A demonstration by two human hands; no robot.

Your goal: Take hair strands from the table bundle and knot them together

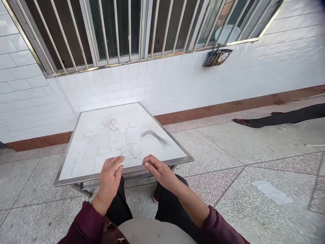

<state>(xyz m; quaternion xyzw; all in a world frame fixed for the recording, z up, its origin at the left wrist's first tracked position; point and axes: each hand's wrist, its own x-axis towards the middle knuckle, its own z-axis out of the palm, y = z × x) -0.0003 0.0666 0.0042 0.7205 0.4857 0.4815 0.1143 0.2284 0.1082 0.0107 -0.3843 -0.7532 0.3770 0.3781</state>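
Observation:
A low white table (81, 118) with a metal rim stands in front of me, with thin dark sticks laid out across its top in a branching pattern (111, 140). A loose bundle of the same thin sticks (156, 136) lies at the right of the tabletop. My left hand (109, 178) rests at the near edge, fingers together, their tips touching one stick. My right hand (157, 169) hovers over the near rim with its fingers curled and pinched; what they hold is too small to name.
A white tiled wall (228, 81) with a barred window (127, 30) rises behind the table. A dark patterned item (217, 57) hangs from the sill. Another person's legs (279, 118) stretch across the speckled floor (254, 162) at right.

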